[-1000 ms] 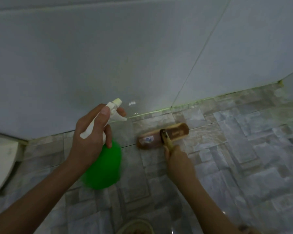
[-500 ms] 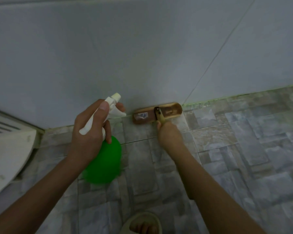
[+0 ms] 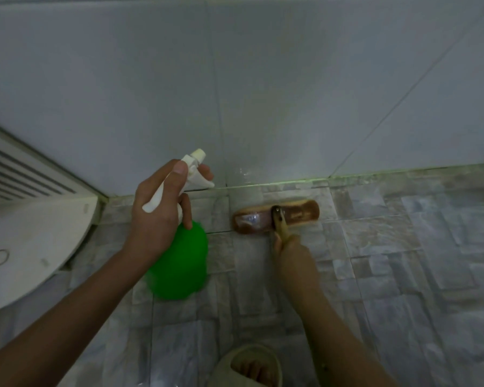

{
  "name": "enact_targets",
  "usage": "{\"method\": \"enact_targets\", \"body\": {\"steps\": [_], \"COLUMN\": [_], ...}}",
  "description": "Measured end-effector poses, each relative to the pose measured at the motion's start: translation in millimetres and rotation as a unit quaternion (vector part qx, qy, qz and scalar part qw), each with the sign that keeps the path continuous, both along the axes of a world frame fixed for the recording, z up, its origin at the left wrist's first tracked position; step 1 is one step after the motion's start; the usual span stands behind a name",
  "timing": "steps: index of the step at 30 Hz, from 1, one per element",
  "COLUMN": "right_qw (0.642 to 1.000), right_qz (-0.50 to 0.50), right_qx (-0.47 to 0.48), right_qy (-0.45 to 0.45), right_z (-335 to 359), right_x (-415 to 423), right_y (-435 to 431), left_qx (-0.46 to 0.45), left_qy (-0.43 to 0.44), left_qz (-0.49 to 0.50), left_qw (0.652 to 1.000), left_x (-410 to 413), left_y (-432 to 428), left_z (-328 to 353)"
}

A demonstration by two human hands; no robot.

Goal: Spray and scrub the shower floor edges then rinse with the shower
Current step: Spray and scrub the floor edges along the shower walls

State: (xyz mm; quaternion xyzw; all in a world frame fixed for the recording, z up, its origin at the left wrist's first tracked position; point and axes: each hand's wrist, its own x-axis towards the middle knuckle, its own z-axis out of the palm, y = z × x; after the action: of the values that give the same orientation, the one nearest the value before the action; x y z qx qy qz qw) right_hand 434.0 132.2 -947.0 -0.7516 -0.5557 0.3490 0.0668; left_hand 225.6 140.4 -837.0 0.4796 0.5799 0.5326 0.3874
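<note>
You are in a small home bathroom, looking down at its edge, where large pale glossy wall tiles [image 3: 263,93] meet a floor [image 3: 403,261] of grey stone-pattern tiles along a greenish, stained grout line [image 3: 403,172]. At your left a white moulded fixture [image 3: 25,247], perhaps a toilet, sits below a white slatted panel [image 3: 17,174]. Your foot wears a soft slipper [image 3: 229,367].

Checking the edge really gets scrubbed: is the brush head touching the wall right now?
Apart. The head view shows a strip of floor tile between the brush head and the wall.
</note>
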Motion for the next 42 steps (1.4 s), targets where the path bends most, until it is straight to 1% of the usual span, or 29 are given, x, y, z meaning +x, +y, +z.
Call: {"method": "enact_targets", "body": {"steps": [3,4,6,8,9,10,12,14,15,19,22,24,25,27,28,31,32,33,37,38,40,42], "right_qw": [1.0,0.999,1.0,0.999,0.999,0.999,0.997,0.995,0.995,0.999,0.999,0.997,0.997,0.999,0.999,0.993,0.991,0.991,0.998,0.998,0.997,0.991], "right_qz": [0.011,0.011,0.009,0.027,0.033,0.038,0.079,0.097,0.101,0.027,0.042,0.04,0.034,0.019,-0.003,-0.116,-0.132,-0.124,0.003,0.003,-0.038,-0.121], "right_qx": [0.021,0.021,0.021,-0.007,-0.009,-0.001,0.018,0.013,0.011,-0.013,0.001,0.005,0.001,0.005,0.008,0.025,0.032,0.04,0.03,0.028,0.032,0.038], "right_qy": [0.018,0.022,0.009,-0.027,-0.027,-0.017,-0.005,0.026,0.025,0.025,0.029,0.063,0.066,0.038,0.033,0.026,0.014,0.009,0.053,0.064,0.058,0.051], "right_z": [2,1,-4,1,3,2,3,8,6,5,1,0,-3,-5,-6,-6,-8,-9,-13,-11,-11,-15], "right_x": [-31,-37,-34,-28,-29,-37,-61,-79,-78,-50,-66,-84,-87,-71,-53,-4,2,-1,-58,-61,-43,-13], "right_y": [49,53,33,-9,-17,-11,20,39,37,-14,17,38,39,34,30,44,51,54,38,36,42,50], "left_qx": [0.002,0.006,0.016,0.017,0.016,0.016,0.019,0.022,0.021,0.01,0.004,0.005,0.003,0.003,0.005,0.01,0.011,0.012,0.008,0.008,0.012,0.018], "left_qy": [0.014,0.014,0.003,-0.007,-0.006,-0.002,0.011,0.022,0.022,-0.004,0.005,0.012,0.009,-0.001,-0.006,-0.006,-0.006,-0.009,-0.008,-0.008,-0.009,-0.002], "left_qz": [-0.007,-0.008,-0.002,0.012,0.018,0.022,0.027,0.032,0.036,0.053,0.045,0.036,0.038,0.042,0.041,0.032,0.025,0.019,0.004,0.002,0.002,0.004], "left_qw": [1.0,1.0,1.0,1.0,1.0,1.0,0.999,0.999,0.999,0.999,0.999,0.999,0.999,0.999,0.999,0.999,1.0,1.0,1.0,1.0,1.0,1.0], "left_x": [2,1,-3,-10,-12,-13,-13,-17,-19,-27,-25,-25,-25,-26,-25,-21,-19,-17,-11,-10,-8,-7], "left_y": [0,-1,-2,-2,-2,-2,-4,-7,-8,-11,-11,-11,-11,-11,-10,-9,-8,-7,-2,-2,-3,-5], "left_z": [1,2,4,6,8,9,11,11,11,13,11,11,10,10,11,12,13,14,12,11,11,12]}}
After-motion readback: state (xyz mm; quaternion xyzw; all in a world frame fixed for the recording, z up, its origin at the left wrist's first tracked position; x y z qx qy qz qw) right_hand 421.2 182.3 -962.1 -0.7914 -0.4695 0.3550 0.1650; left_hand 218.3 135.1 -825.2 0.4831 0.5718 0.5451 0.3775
